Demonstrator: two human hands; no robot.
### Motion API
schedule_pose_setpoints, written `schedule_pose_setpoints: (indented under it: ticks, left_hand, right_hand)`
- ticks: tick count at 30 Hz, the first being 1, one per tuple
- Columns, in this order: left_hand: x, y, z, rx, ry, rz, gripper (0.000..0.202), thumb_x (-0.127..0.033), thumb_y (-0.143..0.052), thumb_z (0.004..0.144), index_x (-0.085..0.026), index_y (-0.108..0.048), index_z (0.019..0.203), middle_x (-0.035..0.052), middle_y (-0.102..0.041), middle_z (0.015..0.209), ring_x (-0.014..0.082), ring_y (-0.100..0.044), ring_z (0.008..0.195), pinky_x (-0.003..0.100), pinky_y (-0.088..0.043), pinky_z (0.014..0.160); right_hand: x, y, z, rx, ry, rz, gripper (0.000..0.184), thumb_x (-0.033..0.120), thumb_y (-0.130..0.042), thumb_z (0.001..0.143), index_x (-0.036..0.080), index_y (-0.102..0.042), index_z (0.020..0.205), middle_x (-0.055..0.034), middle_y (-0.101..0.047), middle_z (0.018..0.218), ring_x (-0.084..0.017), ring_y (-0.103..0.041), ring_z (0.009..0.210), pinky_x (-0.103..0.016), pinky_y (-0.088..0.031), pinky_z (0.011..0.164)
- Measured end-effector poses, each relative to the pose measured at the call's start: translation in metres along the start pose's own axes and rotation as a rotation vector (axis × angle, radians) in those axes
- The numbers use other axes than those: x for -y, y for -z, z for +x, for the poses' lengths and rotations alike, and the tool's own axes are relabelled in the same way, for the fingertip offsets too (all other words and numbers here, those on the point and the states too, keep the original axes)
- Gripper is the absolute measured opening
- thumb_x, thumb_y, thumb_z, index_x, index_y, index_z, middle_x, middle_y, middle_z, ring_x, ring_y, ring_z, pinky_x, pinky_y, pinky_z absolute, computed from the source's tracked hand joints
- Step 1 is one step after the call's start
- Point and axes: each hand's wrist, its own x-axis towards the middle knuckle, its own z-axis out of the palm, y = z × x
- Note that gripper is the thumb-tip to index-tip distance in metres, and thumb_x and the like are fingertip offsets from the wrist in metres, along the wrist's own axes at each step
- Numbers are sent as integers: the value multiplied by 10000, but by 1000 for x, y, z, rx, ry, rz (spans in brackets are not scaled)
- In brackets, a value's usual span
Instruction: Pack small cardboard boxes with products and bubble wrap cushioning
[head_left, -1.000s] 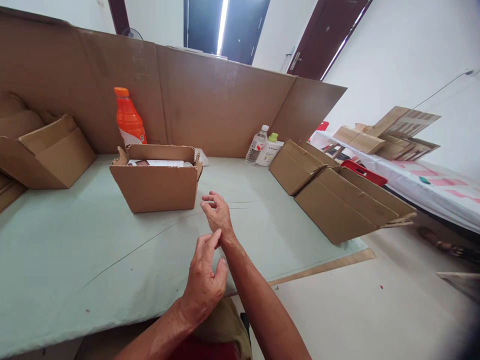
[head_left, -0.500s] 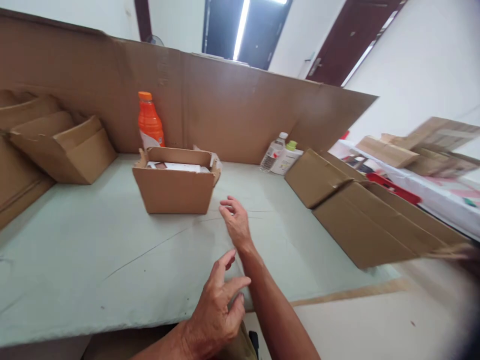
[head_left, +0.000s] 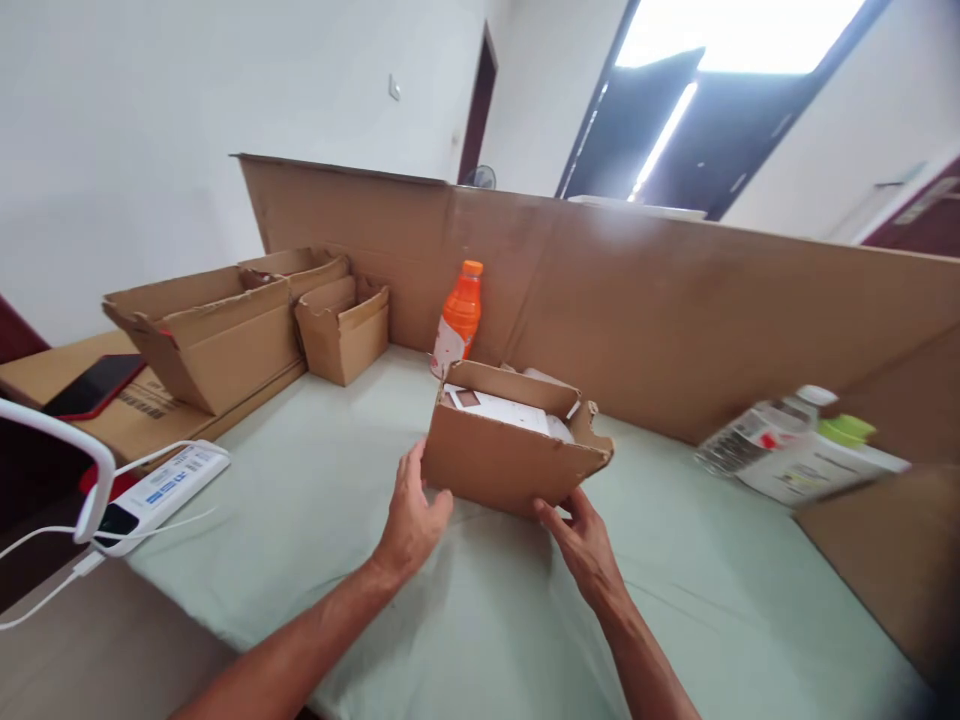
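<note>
A small open-topped cardboard box point(head_left: 499, 465) stands in the middle, with a white printed carton point(head_left: 499, 408) and some clear plastic inside. My left hand point(head_left: 412, 515) is at the box's lower left corner, fingers along its side and thumb in front. At the lower right corner, my right hand point(head_left: 581, 545) has its thumb on the front and its fingers around the side, partly hidden. The box sits between both hands; whether its base is lifted I cannot tell. Just behind it is an orange bottle point(head_left: 459, 318) with a pale label.
Cardboard bins point(head_left: 217, 345) stand at the left, by a dark phone point(head_left: 97, 385) and a white power strip point(head_left: 169, 495) with cables. A clear bottle point(head_left: 757, 435) and a white pack with a green cap point(head_left: 817, 465) are at the right. A cardboard panel point(head_left: 637, 290) borders the green-covered table point(head_left: 480, 640).
My view has swung left. Both hands, earlier apart from the box, have come to its two lower corners and taken hold of it. The box now stands at a slant.
</note>
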Motion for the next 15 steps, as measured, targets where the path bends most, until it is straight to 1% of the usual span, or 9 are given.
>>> schedule_pose_setpoints:
  ticks: [2,4,5,7,9,10,13,15]
  left_hand:
    - [1,12,-20,-28,23,-1,688,-131,-520,820,-259,-337,1470,142,-488,1438,279,-500,1342,416,-561,1000]
    - [7,30,-42,-94,52,-2,693,-157,-517,847,-287,-296,1491,133,-422,1498,290,-459,1385,435,-541,1035]
    - [12,41,-50,-143,77,-6,687,-179,-513,868,-291,-274,1502,134,-380,1526,299,-448,1396,453,-530,1049]
    - [24,63,-60,-272,142,-19,674,-230,-503,909,-286,-235,1525,143,-307,1569,312,-448,1399,472,-511,1066]
    - [37,84,-59,-385,192,-20,691,-278,-519,926,-284,-207,1542,145,-270,1592,309,-445,1407,454,-499,1075]
    - [42,94,-55,-431,200,-13,708,-297,-534,926,-285,-196,1548,141,-263,1599,305,-422,1426,443,-486,1089]
    - [52,120,-35,-532,210,10,739,-329,-556,923,-292,-180,1558,116,-231,1630,291,-318,1489,443,-405,1156]
    - [54,132,-21,-558,225,1,740,-330,-552,926,-291,-180,1564,100,-198,1653,289,-275,1508,464,-339,1196]
  right_hand:
    - [4,-13,11,42,9,-3,294,566,-686,711,366,-680,926,-122,-742,966,-350,-702,845,-490,-560,712]
    - [12,-37,25,125,44,2,250,555,-691,709,385,-693,893,-108,-741,935,-356,-695,776,-505,-551,675]
    - [18,-54,32,185,76,12,258,540,-694,708,383,-698,914,-101,-740,935,-361,-693,768,-508,-548,662]
    - [32,-97,47,326,164,53,326,502,-684,723,366,-690,1020,-96,-738,998,-361,-695,820,-496,-553,678]
    - [46,-148,62,441,241,97,432,474,-659,749,319,-648,1151,-100,-725,1088,-340,-689,904,-467,-565,736]
    - [52,-175,68,477,269,107,482,467,-641,764,287,-618,1211,-100,-718,1116,-323,-681,938,-451,-568,762]
    - [67,-246,84,523,344,92,571,422,-593,815,209,-522,1340,-100,-693,1183,-271,-653,1013,-394,-563,806]
    - [72,-282,89,526,393,78,587,360,-582,835,186,-475,1386,-113,-659,1260,-253,-628,1079,-381,-547,868]
